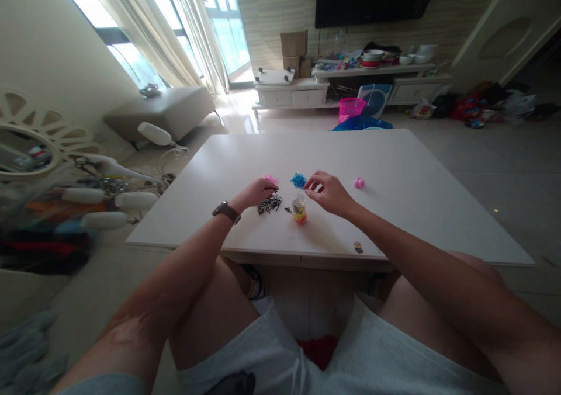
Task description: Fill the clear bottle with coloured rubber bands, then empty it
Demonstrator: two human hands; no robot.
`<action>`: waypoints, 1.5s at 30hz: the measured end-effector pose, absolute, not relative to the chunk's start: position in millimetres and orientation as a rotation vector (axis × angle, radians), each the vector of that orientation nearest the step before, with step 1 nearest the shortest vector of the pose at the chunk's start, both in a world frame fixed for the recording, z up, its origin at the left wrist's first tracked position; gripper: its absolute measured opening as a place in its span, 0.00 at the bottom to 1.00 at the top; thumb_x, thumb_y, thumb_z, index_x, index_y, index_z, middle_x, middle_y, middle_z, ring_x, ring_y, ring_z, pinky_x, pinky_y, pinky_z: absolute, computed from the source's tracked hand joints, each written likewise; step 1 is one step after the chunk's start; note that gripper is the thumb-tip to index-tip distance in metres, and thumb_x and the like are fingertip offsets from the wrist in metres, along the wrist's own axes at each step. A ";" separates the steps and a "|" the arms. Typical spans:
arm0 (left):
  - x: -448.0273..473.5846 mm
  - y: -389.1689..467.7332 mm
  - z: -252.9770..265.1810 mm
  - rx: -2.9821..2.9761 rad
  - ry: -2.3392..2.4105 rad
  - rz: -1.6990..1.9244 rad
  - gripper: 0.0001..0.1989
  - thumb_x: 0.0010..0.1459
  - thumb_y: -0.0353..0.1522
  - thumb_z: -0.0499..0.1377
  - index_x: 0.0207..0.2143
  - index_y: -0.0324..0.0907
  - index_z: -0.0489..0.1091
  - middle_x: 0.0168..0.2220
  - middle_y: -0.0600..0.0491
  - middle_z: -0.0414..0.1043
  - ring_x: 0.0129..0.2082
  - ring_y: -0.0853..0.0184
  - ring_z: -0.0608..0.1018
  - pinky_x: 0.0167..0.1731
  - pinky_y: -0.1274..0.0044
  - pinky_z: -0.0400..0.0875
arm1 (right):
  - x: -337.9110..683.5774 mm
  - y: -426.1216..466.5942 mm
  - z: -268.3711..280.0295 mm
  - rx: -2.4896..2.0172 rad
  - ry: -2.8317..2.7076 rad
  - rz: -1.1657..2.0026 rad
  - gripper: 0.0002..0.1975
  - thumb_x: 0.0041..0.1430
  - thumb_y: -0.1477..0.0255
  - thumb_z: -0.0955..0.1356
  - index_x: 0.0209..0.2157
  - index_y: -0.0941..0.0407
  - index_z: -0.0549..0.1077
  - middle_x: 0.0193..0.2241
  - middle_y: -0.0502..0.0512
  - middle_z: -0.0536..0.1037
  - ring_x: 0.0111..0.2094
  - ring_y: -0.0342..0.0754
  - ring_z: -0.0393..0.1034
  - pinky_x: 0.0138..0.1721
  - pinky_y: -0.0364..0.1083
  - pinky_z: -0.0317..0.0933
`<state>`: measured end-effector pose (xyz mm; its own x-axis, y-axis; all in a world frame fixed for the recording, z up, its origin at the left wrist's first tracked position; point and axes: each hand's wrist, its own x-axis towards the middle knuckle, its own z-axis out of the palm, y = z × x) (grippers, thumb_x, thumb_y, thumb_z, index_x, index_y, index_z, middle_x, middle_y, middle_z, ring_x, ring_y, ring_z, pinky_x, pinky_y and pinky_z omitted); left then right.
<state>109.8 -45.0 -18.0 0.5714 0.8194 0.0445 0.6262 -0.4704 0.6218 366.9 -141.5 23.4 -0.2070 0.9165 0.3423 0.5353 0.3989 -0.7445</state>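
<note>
"OK, where're the hands?"
"Both over the white bench (421,173). L hand (254,194) is above the black pile (269,205), fingertips pinched narrow on what looks like a small dark bit (272,189). Watch (227,212) on that wrist."
"And R hand?"
"R hand (328,194) is just R of the clear jar (299,209), nr its top. Fingers bent, narrow gap to the thumb; can't tell if anything's in there."
"Jar's where, exactly?"
"Upright, approx. btwn the hands, toward the near edge. Yellow & orange stuff inside. Few loose black bits (287,210) just L of it."
"Other piles?"
"Two, farther back: pink pile (270,179) behind L hand, partly hidden, & blue pile (298,180) behind the jar, right by R hand's fingertips."
"Anything else?"
"Yep: small pink thing (359,183) off to the R, well apart, & a cartoon sticker (358,247) nr the front edge."
</note>
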 end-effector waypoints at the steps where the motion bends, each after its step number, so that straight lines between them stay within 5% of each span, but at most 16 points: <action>1: 112.0 -47.7 -15.2 2.216 1.125 0.468 0.14 0.58 0.31 0.56 0.40 0.38 0.81 0.32 0.50 0.80 0.30 0.67 0.79 0.33 0.78 0.73 | 367.0 -141.4 23.5 -1.251 -1.872 0.613 0.05 0.54 0.79 0.69 0.30 0.57 0.77 0.35 0.52 0.74 0.33 0.42 0.72 0.32 0.41 0.64; 20: 146.5 -103.0 37.5 2.508 0.798 0.666 0.14 0.62 0.28 0.58 0.45 0.48 0.81 0.37 0.53 0.79 0.35 0.68 0.78 0.38 0.78 0.69 | 367.9 -139.0 16.5 -1.282 -1.936 0.586 0.08 0.54 0.80 0.66 0.32 0.56 0.77 0.36 0.53 0.74 0.33 0.43 0.72 0.35 0.43 0.65; 28: 149.4 -109.3 36.6 2.474 0.826 0.703 0.13 0.61 0.26 0.58 0.46 0.44 0.78 0.35 0.53 0.80 0.34 0.69 0.78 0.38 0.78 0.70 | 366.0 -141.7 17.5 -1.280 -1.952 0.617 0.06 0.55 0.79 0.68 0.32 0.56 0.77 0.36 0.53 0.74 0.33 0.43 0.72 0.35 0.43 0.65; 34: 148.7 -107.3 35.2 2.593 0.741 0.687 0.08 0.63 0.28 0.58 0.35 0.42 0.78 0.32 0.53 0.78 0.32 0.69 0.77 0.37 0.78 0.69 | 365.3 -142.4 18.0 -1.266 -1.972 0.597 0.06 0.55 0.80 0.68 0.32 0.57 0.77 0.36 0.53 0.74 0.32 0.43 0.72 0.35 0.43 0.65; 40: 151.7 -106.8 30.2 2.611 0.654 0.700 0.10 0.65 0.29 0.57 0.37 0.42 0.80 0.41 0.49 0.76 0.36 0.68 0.77 0.40 0.76 0.71 | 365.3 -142.1 15.5 -1.245 -1.978 0.602 0.05 0.56 0.79 0.68 0.31 0.57 0.77 0.36 0.52 0.74 0.32 0.42 0.72 0.36 0.43 0.66; 45: 155.7 -110.6 31.7 2.594 0.669 0.711 0.09 0.64 0.28 0.58 0.40 0.42 0.79 0.38 0.50 0.75 0.34 0.68 0.76 0.37 0.77 0.70 | 364.7 -143.0 16.5 -1.244 -1.985 0.610 0.06 0.55 0.80 0.68 0.32 0.57 0.77 0.36 0.52 0.74 0.32 0.43 0.73 0.36 0.43 0.66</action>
<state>155.7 -110.6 31.7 0.7602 0.5294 0.3766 0.3440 -0.8197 0.4579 364.7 -143.0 16.5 -0.2884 0.9042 0.3150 0.5715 0.4265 -0.7010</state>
